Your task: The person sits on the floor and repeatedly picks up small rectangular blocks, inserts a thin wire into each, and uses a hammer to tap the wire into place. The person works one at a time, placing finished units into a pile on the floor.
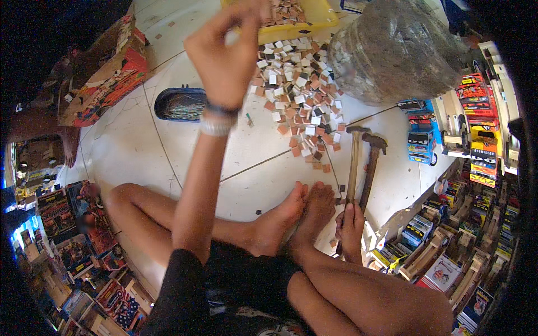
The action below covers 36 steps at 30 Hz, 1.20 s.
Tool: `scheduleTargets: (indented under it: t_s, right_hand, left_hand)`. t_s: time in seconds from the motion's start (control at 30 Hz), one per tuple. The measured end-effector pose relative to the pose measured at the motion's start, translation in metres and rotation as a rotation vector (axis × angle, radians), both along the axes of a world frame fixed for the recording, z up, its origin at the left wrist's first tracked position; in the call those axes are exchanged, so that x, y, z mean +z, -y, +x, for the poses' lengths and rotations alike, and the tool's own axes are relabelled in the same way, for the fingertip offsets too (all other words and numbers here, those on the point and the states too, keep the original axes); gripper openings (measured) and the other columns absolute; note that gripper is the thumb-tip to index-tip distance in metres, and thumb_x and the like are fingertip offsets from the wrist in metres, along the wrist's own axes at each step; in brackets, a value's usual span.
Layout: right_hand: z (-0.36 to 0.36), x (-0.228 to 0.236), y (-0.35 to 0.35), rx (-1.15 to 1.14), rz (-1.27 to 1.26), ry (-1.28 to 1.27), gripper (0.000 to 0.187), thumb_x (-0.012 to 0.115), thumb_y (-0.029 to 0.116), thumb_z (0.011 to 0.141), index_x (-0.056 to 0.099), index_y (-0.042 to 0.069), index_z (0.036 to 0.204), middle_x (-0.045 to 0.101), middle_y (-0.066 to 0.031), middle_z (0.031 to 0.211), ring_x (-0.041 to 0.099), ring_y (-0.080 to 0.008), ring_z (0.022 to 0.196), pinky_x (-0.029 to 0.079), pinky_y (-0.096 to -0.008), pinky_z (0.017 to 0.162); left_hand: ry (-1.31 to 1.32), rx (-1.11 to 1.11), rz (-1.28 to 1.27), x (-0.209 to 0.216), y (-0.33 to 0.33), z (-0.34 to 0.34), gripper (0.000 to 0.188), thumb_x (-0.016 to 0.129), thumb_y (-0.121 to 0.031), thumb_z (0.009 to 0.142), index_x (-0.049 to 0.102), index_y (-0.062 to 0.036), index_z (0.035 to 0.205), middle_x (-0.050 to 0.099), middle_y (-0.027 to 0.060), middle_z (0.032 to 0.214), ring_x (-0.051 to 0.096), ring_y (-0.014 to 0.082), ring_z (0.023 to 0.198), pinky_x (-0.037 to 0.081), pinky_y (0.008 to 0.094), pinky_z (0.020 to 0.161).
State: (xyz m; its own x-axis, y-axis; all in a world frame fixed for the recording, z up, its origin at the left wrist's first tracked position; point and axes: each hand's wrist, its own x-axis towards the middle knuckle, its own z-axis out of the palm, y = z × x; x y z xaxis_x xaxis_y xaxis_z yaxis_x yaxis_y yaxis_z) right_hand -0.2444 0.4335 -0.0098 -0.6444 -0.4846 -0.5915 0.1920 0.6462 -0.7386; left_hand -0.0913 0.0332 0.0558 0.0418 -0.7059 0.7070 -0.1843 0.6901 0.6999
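My left hand (224,67) is raised at the top of the view, a dark band and a pale bracelet on its wrist. Its thumb and fingers come together in a pinch at the edge of the yellow basin (322,18); anything between the fingertips is too blurred to make out. Low at the right, beside my bare feet, my right hand (352,227) is closed around the lower handle of a light-handled hammer (353,168). A darker hammer (370,173) lies alongside it; whether my fingers also hold that one cannot be seen.
Small square brown, white and black chips (300,95) spread across the tiled floor below the basin. A blue tray (158,106) holds thin wire-like pieces. A large grey plastic sack (392,56), a torn carton (106,84), blue toy trucks (423,137) and stacked wooden toys (437,246) surround me.
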Motion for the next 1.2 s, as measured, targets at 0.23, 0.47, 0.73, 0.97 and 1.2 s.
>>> scheduleTargets:
  t_s: [0.23, 0.47, 0.73, 0.97, 1.2]
  right_hand:
    - [-0.019, -0.027, -0.021, -0.004, 0.004, -0.088, 0.023, 0.054, 0.030, 0.111, 0.058, 0.009, 0.120, 0.055, 0.0010, 0.068, 0.043, -0.0041, 0.045, 0.033, -0.0227, 0.038]
    - [-0.039, -0.031, -0.024, 0.252, 0.041, -0.585, 0.044, 0.062, 0.007, 0.101, 0.047, 0.003, 0.142, 0.068, -0.0119, 0.085, 0.066, -0.0218, 0.070, 0.054, -0.0352, 0.065]
    - [-0.044, -0.024, 0.032, 0.535, -0.021, -1.036, 0.047, 0.070, 0.005, 0.094, 0.057, 0.004, 0.139, 0.067, -0.0209, 0.118, 0.067, -0.0389, 0.101, 0.055, -0.0454, 0.091]
    - [-0.032, -0.041, 0.085, 0.548, -0.105, -0.598, 0.025, 0.075, 0.012, 0.092, 0.067, 0.004, 0.114, 0.067, -0.0183, 0.116, 0.066, -0.0351, 0.109, 0.053, -0.0452, 0.096]
    - [-0.030, -0.040, 0.087, 0.356, -0.176, -0.414, 0.017, 0.075, 0.006, 0.093, 0.065, 0.006, 0.106, 0.072, -0.0104, 0.102, 0.072, -0.0227, 0.091, 0.058, -0.0343, 0.082]
  left_hand:
    - [0.415, 0.236, -0.023, -0.004, 0.153, -0.039, 0.019, 0.076, -0.010, 0.092, 0.078, -0.0006, 0.109, 0.080, 0.0149, 0.099, 0.077, 0.0249, 0.090, 0.059, 0.0355, 0.083]
    - [0.415, 0.155, -0.043, -0.089, 0.077, 0.044, 0.019, 0.073, -0.012, 0.095, 0.078, -0.0075, 0.113, 0.079, 0.0128, 0.108, 0.076, 0.0267, 0.097, 0.058, 0.0369, 0.084]
    - [0.981, 0.109, 0.173, -0.120, 0.006, 0.155, 0.047, 0.077, -0.001, 0.083, 0.066, -0.0076, 0.128, 0.069, 0.0165, 0.113, 0.068, 0.0367, 0.104, 0.055, 0.0433, 0.090]
    - [0.873, 0.129, 0.317, -0.128, -0.058, 0.127, 0.069, 0.084, -0.002, 0.080, 0.041, -0.0003, 0.134, 0.062, 0.0299, 0.127, 0.061, 0.0482, 0.119, 0.050, 0.0521, 0.098]
    - [1.133, 0.081, 0.391, -0.127, -0.079, 0.130, 0.044, 0.080, -0.022, 0.086, 0.068, 0.0001, 0.123, 0.071, 0.0235, 0.117, 0.068, 0.0424, 0.106, 0.054, 0.0494, 0.091]
